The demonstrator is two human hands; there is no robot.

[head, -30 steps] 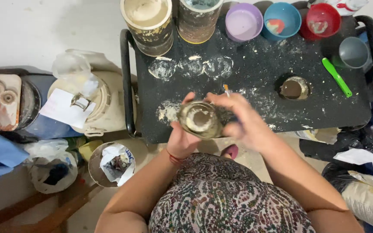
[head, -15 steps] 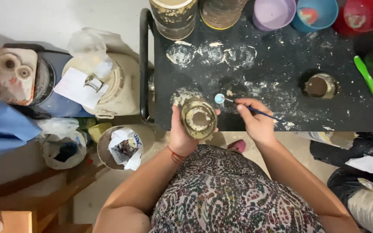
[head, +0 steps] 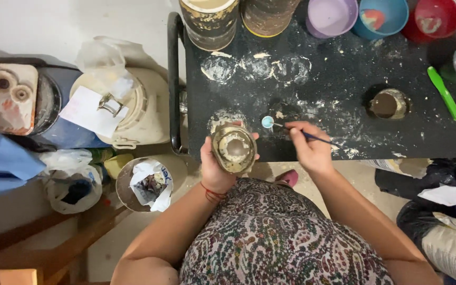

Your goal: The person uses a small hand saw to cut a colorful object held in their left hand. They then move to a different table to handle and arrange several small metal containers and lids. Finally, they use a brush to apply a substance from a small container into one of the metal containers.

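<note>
1. Head view, against the moment before: the left hand still grips the round, clay-smeared brown bowl, fingers clamped around its underside, at the near edge of the black, paste-spattered table. The right hand stays pinched shut on a thin blue-handled brush, whose tip now rests at a small light-blue dish on the table just right of the bowl, much as half a second ago; a second ago both hands were bunched together at the bowl.

2. Edges and room: the bowl hangs over the table's near edge, close to its black tubular left rail. Bare tabletop lies right of the brush, reaching to a small brown pot and a green stick well beyond. Two tall stained tubs and coloured plastic bowls line the far edge. A cream lidded bucket crowds the floor left of the rail.
</note>
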